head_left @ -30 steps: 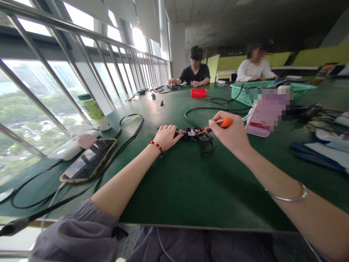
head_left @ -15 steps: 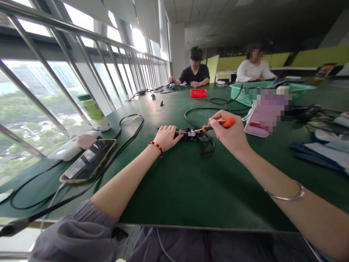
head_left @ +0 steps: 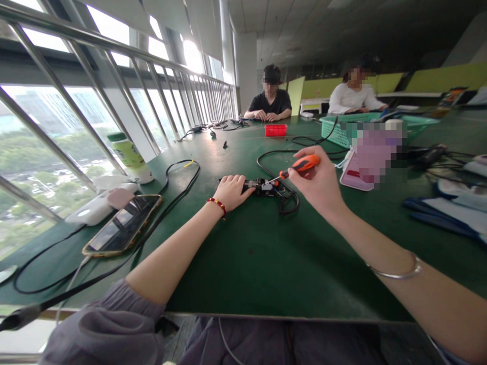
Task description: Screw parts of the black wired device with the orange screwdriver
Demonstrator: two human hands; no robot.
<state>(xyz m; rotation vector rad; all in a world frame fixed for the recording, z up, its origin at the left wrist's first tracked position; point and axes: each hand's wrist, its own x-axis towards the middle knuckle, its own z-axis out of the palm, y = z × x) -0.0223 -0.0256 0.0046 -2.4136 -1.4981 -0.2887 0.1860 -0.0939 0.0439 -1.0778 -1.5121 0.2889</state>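
Note:
A black elongated device (head_left: 262,187) with exposed wires at its right end lies on the green table. My left hand (head_left: 230,191) is wrapped over its left part, pressing it to the table; the fingertips are partly hidden behind the device. In my right hand (head_left: 317,180) is an orange-and-black screwdriver (head_left: 304,164), its handle between thumb and fingers. The shaft slants down to the left, and the tip reaches the device's right half; whether it sits in a screw is too small to tell. A black cable loops beside the device's right end.
A phone (head_left: 124,225), a white box-like item and a green-topped bottle (head_left: 131,158) stand at left by the railing. A red tray (head_left: 276,130), a green basket (head_left: 335,133) and a purple phone-shaped item (head_left: 363,165) are farther off. Two people sit at the far side.
The screwdriver's handle has tilted up more steeply and shifted slightly left, with my right hand turning around it. My left hand stays on the device. The far person in black has brought both hands together.

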